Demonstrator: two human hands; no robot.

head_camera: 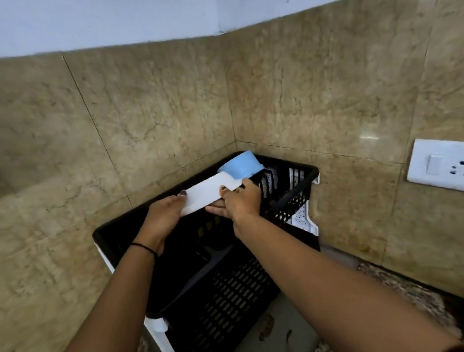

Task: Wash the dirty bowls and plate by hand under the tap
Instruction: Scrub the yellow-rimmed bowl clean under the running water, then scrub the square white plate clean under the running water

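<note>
I have both hands on the white plate (207, 192). My left hand (164, 212) pinches its near-left edge, and my right hand (241, 199) clamps the right side, thumb on top and fingers beneath. The plate is held tilted above the black basket (226, 296), which stands in the corner of the tiled walls. Inside, at the far corner, a blue bowl (241, 167) lies upturned just behind the plate. A socket (456, 166) sits on the right wall.
</note>
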